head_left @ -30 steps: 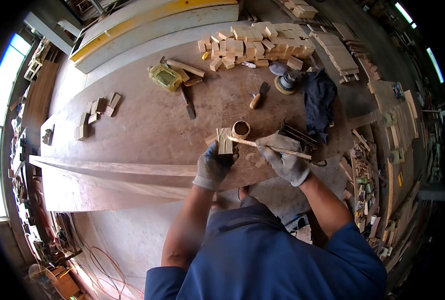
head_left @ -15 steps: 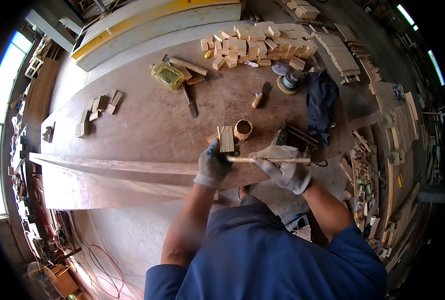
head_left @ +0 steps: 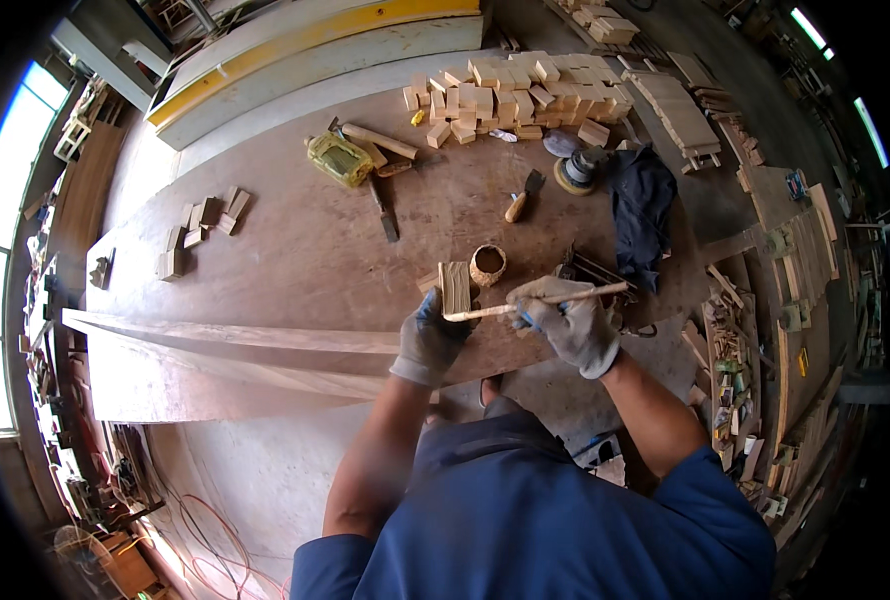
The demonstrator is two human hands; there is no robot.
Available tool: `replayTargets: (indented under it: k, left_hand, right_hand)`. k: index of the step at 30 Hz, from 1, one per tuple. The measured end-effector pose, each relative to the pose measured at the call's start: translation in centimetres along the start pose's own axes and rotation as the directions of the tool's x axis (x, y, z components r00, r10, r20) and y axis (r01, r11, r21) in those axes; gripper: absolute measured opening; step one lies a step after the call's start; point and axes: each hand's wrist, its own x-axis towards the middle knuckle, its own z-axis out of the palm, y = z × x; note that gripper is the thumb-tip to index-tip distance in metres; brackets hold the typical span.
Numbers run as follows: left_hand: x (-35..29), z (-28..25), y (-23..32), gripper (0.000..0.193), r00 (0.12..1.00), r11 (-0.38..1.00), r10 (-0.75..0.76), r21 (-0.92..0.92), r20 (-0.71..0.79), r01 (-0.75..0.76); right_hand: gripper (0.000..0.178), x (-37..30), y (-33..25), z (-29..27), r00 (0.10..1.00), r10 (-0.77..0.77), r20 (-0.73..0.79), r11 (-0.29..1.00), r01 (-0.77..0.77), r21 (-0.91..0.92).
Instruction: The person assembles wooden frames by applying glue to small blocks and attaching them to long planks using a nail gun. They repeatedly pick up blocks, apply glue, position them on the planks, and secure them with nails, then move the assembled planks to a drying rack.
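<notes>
My left hand [head_left: 432, 337], in a grey glove with blue on it, grips a small wood block [head_left: 455, 287]; streaky tan, glue-like stuff coats its upper face. In my gloved right hand [head_left: 572, 327] is a thin wooden stick [head_left: 485, 312], pinched near its middle. Its left tip meets the block's lower edge, and its other end points right. Just beyond the block stands a round pot [head_left: 489, 282] with a crusted tan rim and a dark inside. Another piece of wood [head_left: 427, 281] shows partly behind the block.
The brown worktable [head_left: 295, 260] holds stacked wood blocks [head_left: 505, 100] at the back, a yellowish plastic bottle [head_left: 340, 160], a chisel [head_left: 384, 215], a scraper [head_left: 525, 195], a sander [head_left: 577, 170] and dark cloth [head_left: 642, 210]. Long boards [head_left: 235, 333] lie along the near left edge.
The stick has tilted, its left tip now lower on the block and its right end higher. My right hand has shifted slightly; my left hand keeps the block in nearly the same place.
</notes>
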Motion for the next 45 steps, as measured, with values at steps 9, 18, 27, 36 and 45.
replayTargets:
  k: [9,18,27,36,45]
  left_hand:
    - [-0.1,-1.7,-0.3,0.06,0.983,0.999,-0.049,0.014,0.179,0.047]
    - [-0.1,-2.6,-0.7,0.059,0.988,0.999,-0.011,-0.035,0.154,0.016]
    - [-1.0,-1.6,-0.3,0.062,0.971,0.999,-0.032,-0.019,0.237,0.037]
    - [-4.8,-4.2,2.8,0.061,0.994,0.985,0.062,0.153,0.094,-0.075]
    - [-13.7,-3.9,10.2,0.053,0.964,0.643,0.264,0.748,-0.017,-0.163]
  right_hand:
    - [0.022,3.0,1.7,-0.6,0.993,-0.095,-0.075,0.985,0.083,-0.149]
    - [0.022,1.4,0.4,-1.3,0.982,0.186,-0.043,0.962,-0.173,0.213]
    - [0.016,3.4,1.5,-0.9,0.979,-0.094,-0.181,0.99,0.073,-0.119]
    - [0.016,7.3,12.6,-1.1,0.926,0.183,-0.329,0.907,-0.288,-0.307]
    - [0.026,6.0,13.3,2.7,0.784,0.56,-0.27,0.818,-0.575,0.026]
